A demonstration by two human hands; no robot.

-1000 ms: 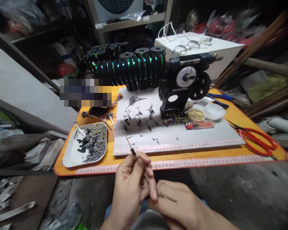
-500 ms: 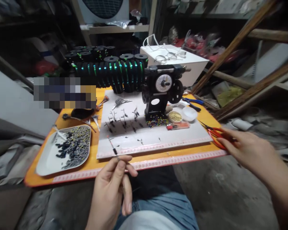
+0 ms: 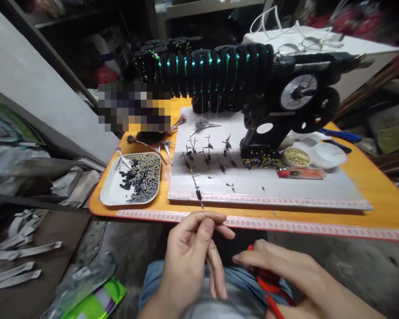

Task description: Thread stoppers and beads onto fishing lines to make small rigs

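Observation:
My left hand (image 3: 191,252) pinches a thin fishing float (image 3: 197,191) between thumb and forefinger; the float points up over the front edge of the orange table (image 3: 379,186). My right hand (image 3: 286,270) is low beside it, closed round red-handled scissors (image 3: 269,288) whose handles show under the palm. Both hands hover over my lap, just in front of the table. On the white board (image 3: 286,188) lie several small black floats and hooks.
A black line-winding machine with a dial (image 3: 295,95) stands on the board, with a row of black spools (image 3: 216,68) behind it. A white tray of grey weights (image 3: 133,179) sits at the left. A dish of gold beads (image 3: 296,157), blue pliers (image 3: 339,135) and a white box (image 3: 362,48) lie at the right.
My right hand reached out to the red scissors at the table's right edge and has brought them back beside my left hand. The left hand kept the float.

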